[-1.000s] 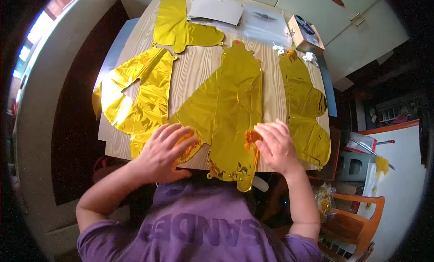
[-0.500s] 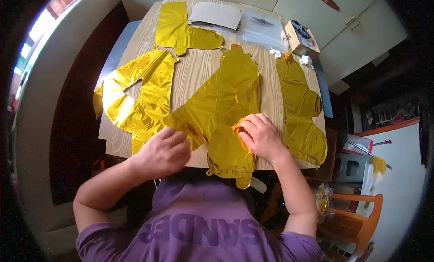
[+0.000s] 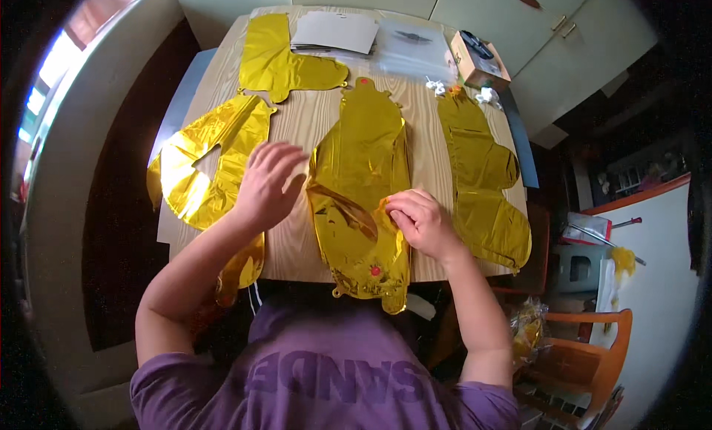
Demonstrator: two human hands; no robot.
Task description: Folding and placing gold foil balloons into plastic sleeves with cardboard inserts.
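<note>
A flat gold foil balloon (image 3: 367,148) lies lengthwise down the middle of the table, its lower end reaching over the near edge. Red dots mark its far and near ends, and a crease crosses its middle. My right hand (image 3: 423,221) pinches orange-tinted foil at this balloon's right side, thumb against fingers. Left of the balloon, my left hand (image 3: 271,185) is raised with fingers stretched and apart, holding nothing. Behind that hand, another gold foil balloon (image 3: 204,163) with a triangular opening is partly hidden.
An L-shaped gold balloon (image 3: 267,63) lies far left, a lobed one (image 3: 482,178) on the right. At the back are white sheets (image 3: 335,33), clear plastic (image 3: 411,51) and a wooden box (image 3: 482,61) with dark items. A wooden chair (image 3: 586,348) stands right of me.
The middle balloon's left part, spread out toward the left before, now lies drawn in over its body. My left hand has moved up and away, its fingers opened. My right hand keeps its pinch.
</note>
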